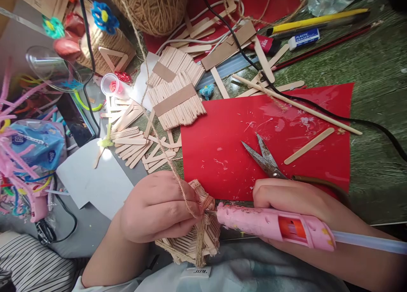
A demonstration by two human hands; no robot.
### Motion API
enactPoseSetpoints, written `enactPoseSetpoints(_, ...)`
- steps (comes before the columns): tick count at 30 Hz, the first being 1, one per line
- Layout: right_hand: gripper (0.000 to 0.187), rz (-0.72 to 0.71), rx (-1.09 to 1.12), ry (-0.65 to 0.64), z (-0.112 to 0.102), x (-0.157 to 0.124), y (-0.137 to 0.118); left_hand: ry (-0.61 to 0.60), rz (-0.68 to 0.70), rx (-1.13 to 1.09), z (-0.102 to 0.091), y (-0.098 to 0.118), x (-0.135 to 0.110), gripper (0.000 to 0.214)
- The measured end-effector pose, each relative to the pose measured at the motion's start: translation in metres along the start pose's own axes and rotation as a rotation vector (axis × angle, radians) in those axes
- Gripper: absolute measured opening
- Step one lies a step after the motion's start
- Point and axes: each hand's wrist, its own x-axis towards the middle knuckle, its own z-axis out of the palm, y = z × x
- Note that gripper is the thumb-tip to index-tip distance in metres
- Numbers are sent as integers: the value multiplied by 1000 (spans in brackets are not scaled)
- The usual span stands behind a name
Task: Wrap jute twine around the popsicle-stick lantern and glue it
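Observation:
Close to my body, my left hand (160, 207) is closed, pinching jute twine (171, 162) against a small craft of stacked popsicle sticks (189, 241) bound with twine. The twine runs up from my fingers toward a large ball of twine (152, 8). My right hand (282, 194) grips a pink hot glue gun (270, 222), its handle hidden behind the body. A clear glue stick (370, 242) sticks out of its back end. The nozzle meets the craft right beside my left fingertips. Open-bladed scissors (267, 158) lie just beyond my right hand.
A red sheet (219, 143) lies ahead, carrying a loose popsicle stick (308, 146) and a thin wooden rod (299, 105). Bundled popsicle sticks (178, 101) sit behind it. A black cable (359, 120) crosses the right side. Pink pipe cleaners (19, 165) and a clear cup (51, 65) stand left.

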Motion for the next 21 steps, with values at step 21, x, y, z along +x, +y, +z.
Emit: enactPoseSetpoints(21,27,83,-91,-33,-2,-1,0,32,-3,-27,3,1,2,14)
